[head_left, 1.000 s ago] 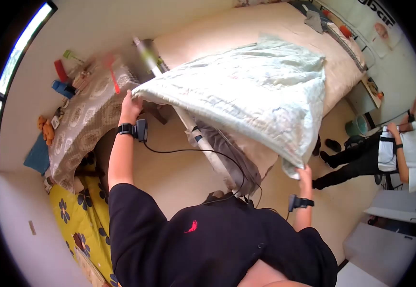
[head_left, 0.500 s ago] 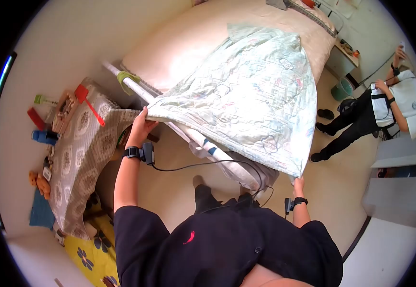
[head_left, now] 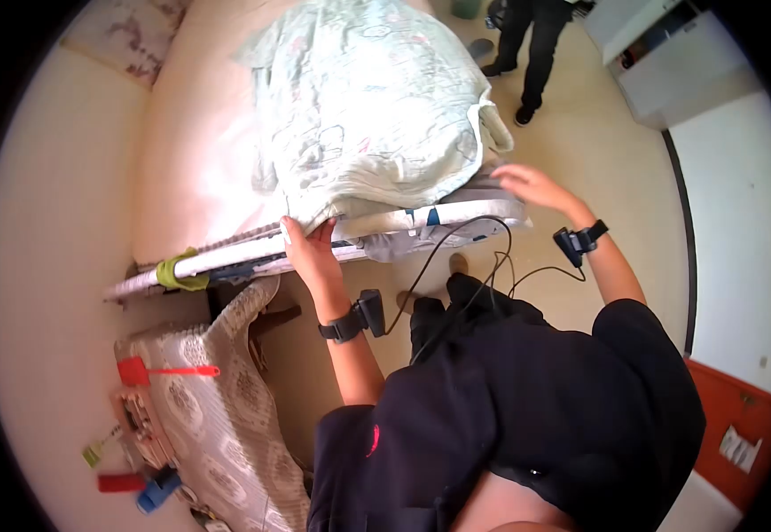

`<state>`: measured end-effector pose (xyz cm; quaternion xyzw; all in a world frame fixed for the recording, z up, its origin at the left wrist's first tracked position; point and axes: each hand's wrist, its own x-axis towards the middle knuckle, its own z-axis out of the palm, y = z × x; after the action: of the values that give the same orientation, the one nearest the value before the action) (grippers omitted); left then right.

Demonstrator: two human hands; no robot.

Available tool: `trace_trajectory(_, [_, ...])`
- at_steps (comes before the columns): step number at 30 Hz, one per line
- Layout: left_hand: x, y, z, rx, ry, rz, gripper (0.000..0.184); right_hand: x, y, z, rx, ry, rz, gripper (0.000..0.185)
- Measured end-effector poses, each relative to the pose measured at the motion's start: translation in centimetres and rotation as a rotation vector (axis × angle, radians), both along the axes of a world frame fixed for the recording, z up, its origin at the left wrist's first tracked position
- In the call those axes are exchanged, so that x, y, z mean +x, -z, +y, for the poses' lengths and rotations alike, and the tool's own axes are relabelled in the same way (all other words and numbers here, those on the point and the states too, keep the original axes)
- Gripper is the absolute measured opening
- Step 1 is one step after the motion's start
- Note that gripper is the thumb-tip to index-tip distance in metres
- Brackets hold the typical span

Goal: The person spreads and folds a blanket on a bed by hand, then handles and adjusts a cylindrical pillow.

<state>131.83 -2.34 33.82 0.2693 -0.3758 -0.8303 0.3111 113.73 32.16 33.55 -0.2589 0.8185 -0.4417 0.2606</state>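
Note:
A pale green patterned quilt (head_left: 367,106) lies bunched across the bed, its near edge drooping by the padded bed rail (head_left: 385,222). My left hand (head_left: 313,257) pinches the quilt's near left corner, just above the rail. To the right, my right hand (head_left: 532,186) is off the quilt, with its fingers stretched toward the rail's right end and somewhat blurred. Between that hand and the quilt, a folded-back flap of the quilt hangs at the bed's side. Grey cloth shows under it.
A green cloth (head_left: 181,270) is tied round the rail's left part. Lower left is a table with a patterned tablecloth (head_left: 217,426), a red fly swatter (head_left: 168,371) and small items. Another person's legs (head_left: 532,53) stand beyond the bed. Cables (head_left: 492,257) hang from my wrist devices.
My right hand has let go of the quilt's right corner, which has dropped onto the bed side. My left hand still holds its corner. The view has turned to the right.

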Motion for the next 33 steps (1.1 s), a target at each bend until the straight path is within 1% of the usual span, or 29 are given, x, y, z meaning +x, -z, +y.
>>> trace_trajectory(2, [0.2, 1.0, -0.2, 0.021, 0.045, 0.001, 0.048, 2.7, 2.8, -0.8, 0.14, -0.249, 0.185, 0.029])
trace_trajectory(3, [0.4, 1.1, -0.2, -0.012, 0.035, -0.027, 0.048, 3.8, 4.4, -0.7, 0.14, -0.23, 0.18, 0.029])
trace_trajectory(5, [1.3, 1.5, -1.2, -0.071, 0.015, -0.082, 0.049, 5.6, 6.5, -0.8, 0.083, 0.107, 0.134, 0.028])
trace_trajectory(6, [1.7, 1.6, -2.2, -0.092, -0.025, -0.147, 0.049, 6.3, 6.5, -1.1, 0.085, 0.109, 0.135, 0.028])
trace_trajectory(8, [2.6, 1.9, -4.5, -0.134, -0.051, -0.19, 0.049, 8.3, 6.3, -1.7, 0.092, 0.176, 0.507, 0.029])
trace_trajectory(9, [3.0, 2.1, -5.7, -0.153, -0.032, -0.158, 0.049, 9.5, 4.4, -2.6, 0.172, 0.103, 0.702, 0.033])
trace_trajectory(10, [3.2, 1.5, -6.5, -0.178, -0.027, -0.15, 0.049, 10.4, 3.6, -2.9, 0.169, 0.115, 0.703, 0.033])
trace_trajectory(12, [3.7, 1.6, -9.1, -0.164, -0.068, -0.175, 0.049, 11.1, 2.7, -3.4, 0.283, 0.08, 0.808, 0.038])
trace_trajectory(14, [3.6, 0.6, -10.9, -0.151, -0.088, -0.171, 0.05, 9.3, 3.9, -2.2, 0.247, 0.084, 0.796, 0.036])
trace_trajectory(16, [3.2, -0.6, -12.6, -0.136, -0.089, -0.128, 0.048, 7.0, 5.3, -0.8, -0.103, 0.354, 0.097, 0.034])
trace_trajectory(17, [2.9, -1.1, -13.2, -0.143, -0.064, -0.088, 0.045, 5.4, 6.0, -0.1, -0.081, 0.414, 0.112, 0.032])
trace_trajectory(18, [2.5, -1.7, -13.8, -0.148, -0.043, -0.051, 0.043, 3.8, 6.3, 0.4, -0.084, 0.42, 0.107, 0.032])
trace_trajectory(20, [1.7, -2.9, -15.3, -0.111, -0.055, -0.107, 0.036, 0.2, 6.8, 1.4, 0.131, 0.405, 0.147, 0.038])
trace_trajectory(21, [1.0, -4.1, -15.2, -0.127, -0.038, -0.089, 0.036, -1.8, 7.9, 2.0, 0.122, 0.401, 0.144, 0.038])
trace_trajectory(23, [-0.7, -6.9, -14.7, -0.145, 0.004, -0.049, 0.033, -5.5, 11.9, 3.2, 0.442, 0.283, 0.322, 0.054])
trace_trajectory(24, [-1.5, -8.0, -14.5, -0.193, -0.018, -0.027, 0.031, -7.6, 13.8, 3.7, 0.423, 0.284, 0.31, 0.054])
trace_trajectory(26, [-2.4, -9.8, -16.3, -0.213, 0.1, 0.077, 0.03, -10.6, 17.2, 3.9, 0.561, 0.148, 0.032, 0.067])
trace_trajectory(27, [-3.5, -11.2, -16.1, -0.237, -0.059, 0.026, 0.028, -11.4, 17.4, 3.4, 0.61, 0.147, -0.047, 0.07])
trace_trajectory(28, [-4.9, -13.1, -15.8, -0.225, -0.103, 0.077, 0.025, -11.7, 18.3, 2.9, 0.595, 0.14, -0.058, 0.07])
trace_trajectory(30, [-4.7, -13.5, -20.7, -0.151, 0.024, 0.257, 0.027, -12.7, 21.0, 2.7, 0.854, 0.158, -0.133, 0.067])
trace_trajectory(31, [-4.4, -13.0, -23.8, -0.123, -0.047, 0.338, 0.031, -13.3, 23.7, 3.2, 0.84, 0.141, -0.132, 0.067])
trace_trajectory(32, [-3.9, -12.2, -26.7, -0.141, -0.06, 0.329, 0.031, -13.6, 27.7, 4.1, 0.483, 0.321, -0.282, 0.07])
trace_trajectory(33, [-3.2, -11.0, -29.4, -0.09, -0.129, 0.344, 0.031, -14.2, 30.0, 3.8, 0.122, 0.49, -0.429, 0.072])
